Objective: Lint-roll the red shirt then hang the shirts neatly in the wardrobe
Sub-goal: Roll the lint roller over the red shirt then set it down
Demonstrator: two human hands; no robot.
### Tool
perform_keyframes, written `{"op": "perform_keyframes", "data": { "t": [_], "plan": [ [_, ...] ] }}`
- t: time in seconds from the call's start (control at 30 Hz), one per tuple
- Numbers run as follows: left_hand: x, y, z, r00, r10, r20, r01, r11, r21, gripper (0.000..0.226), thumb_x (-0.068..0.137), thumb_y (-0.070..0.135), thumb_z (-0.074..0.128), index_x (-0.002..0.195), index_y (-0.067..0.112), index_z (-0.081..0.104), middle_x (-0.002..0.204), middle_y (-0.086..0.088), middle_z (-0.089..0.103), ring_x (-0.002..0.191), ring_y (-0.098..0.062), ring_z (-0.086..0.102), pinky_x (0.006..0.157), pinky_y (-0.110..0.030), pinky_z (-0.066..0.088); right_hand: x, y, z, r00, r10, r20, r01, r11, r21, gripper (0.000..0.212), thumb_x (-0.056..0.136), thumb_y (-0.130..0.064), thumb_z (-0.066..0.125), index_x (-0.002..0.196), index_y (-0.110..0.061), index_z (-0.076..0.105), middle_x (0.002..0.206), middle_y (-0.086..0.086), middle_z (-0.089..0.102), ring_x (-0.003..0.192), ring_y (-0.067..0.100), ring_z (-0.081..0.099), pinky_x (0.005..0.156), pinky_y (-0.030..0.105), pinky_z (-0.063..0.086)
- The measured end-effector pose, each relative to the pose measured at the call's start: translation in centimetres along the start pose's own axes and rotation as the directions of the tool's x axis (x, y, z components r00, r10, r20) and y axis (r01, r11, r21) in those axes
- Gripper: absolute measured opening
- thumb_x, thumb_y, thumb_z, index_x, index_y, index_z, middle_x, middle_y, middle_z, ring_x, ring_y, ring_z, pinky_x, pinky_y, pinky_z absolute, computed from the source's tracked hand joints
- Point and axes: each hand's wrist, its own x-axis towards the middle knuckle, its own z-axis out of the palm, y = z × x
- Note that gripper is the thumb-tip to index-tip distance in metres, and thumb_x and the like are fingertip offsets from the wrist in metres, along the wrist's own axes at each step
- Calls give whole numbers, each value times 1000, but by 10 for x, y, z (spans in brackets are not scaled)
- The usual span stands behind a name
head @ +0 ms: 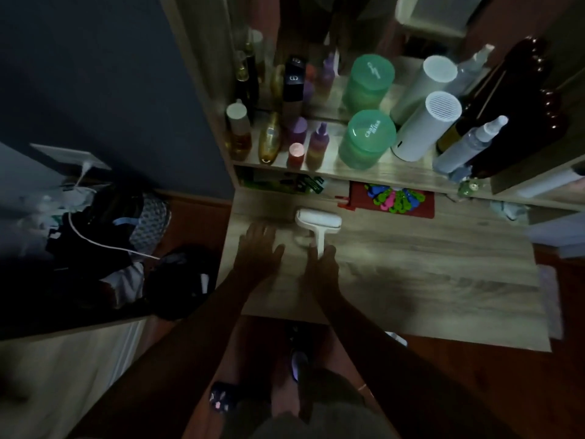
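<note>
Worktop: a pale wood-grain worktop point(411, 264) in dim light, with a raised shelf point(395, 177) along its back edge.
Lint roller: a white lint roller point(319, 225) lies flat on the worktop near its left end, roller head away from the person and handle pointing back toward them.
Right grip: the right grip point(323, 267) is at the near end of the handle, thumb on 1 side and fingers point(330, 250) on the other, grasping the handle's tip; the head of the roller lies just beyond the fingertips.
Left grip: the left grip point(259, 248) is released, palm down with fingers spread on the worktop, just left of the roller's handle and not touching it.
Between the grips: only the handle and a narrow strip of bare wood.
Behind the roller: a red mat point(424, 207) carrying a cluster of bright clips point(392, 199) lies under the shelf, near the roller head but apart from it.
On the shelf: a green jar point(367, 139), a white cylinder point(425, 125) leaning to the right, a spray bottle point(465, 147) and a group of small bottles point(269, 141) at the left end.
Behind the shelf: a mirror point(316, 42) repeats the jar and the bottles.
</note>
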Motion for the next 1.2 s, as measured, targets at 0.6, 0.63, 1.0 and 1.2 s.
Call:
{"op": "perform_keyframes", "data": {
  "t": [0.6,0.63,1.0,1.2],
  "plan": [
    [20,17,14,989,-84,121,75,994,77,79,95,56,46,159,25,13,169,-9,-2,154,-35,-1,119,-63,14,42,19,-6,991,-132,15,133,973,-188,30,90,-34,64,104,-8,60,98,9,62,87,22,59,73,33,46],
    [19,16,14,989,-86,123,78,995,69,79,95,56,46,160,25,12,169,-9,-2,154,-35,-1,119,-63,14,43,20,-5,990,-141,18,141,973,-184,29,88,-35,65,102,-10,60,96,8,64,86,23,62,73,36,50],
    [17,21,13,986,-104,130,101,994,29,79,97,57,40,160,28,2,169,-7,-8,154,-33,-7,120,-63,8,56,22,-12,980,-195,52,201,954,-224,43,83,-40,67,114,-11,61,106,9,65,97,27,63,85,46,54],
    [15,22,12,985,-105,135,104,994,20,79,98,57,40,160,26,4,169,-7,-8,154,-33,-8,119,-64,8,50,23,-19,967,-246,75,257,925,-281,44,89,-37,67,123,-10,58,117,8,57,103,23,58,83,33,48]
  ]
}}
